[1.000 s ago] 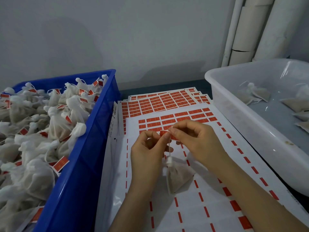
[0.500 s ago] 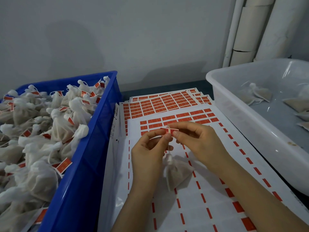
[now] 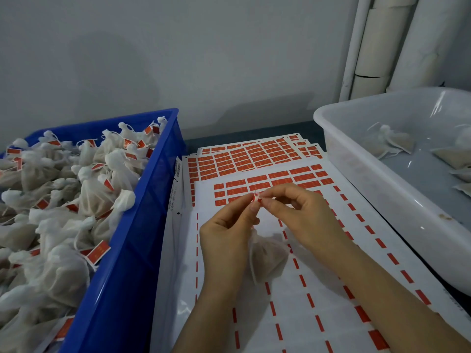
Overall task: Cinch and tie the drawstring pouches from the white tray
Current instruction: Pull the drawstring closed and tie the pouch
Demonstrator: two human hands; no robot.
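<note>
Drawstring pouch (image 3: 267,256), white mesh, lumpy, cinched, hanging below both hands, left hand (image 3: 226,238) and right hand (image 3: 298,217) fingers pinching its red tag (image 3: 257,198)

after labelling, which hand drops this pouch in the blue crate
Left, probably: both pinch the red label, but the left hand sits nearer the blue crate; the right hand would cross over.

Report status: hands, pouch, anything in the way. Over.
Left hand and right hand both pinch a red label. Drawstring pouch below them, over the label sheets. Nothing in the way.
</note>
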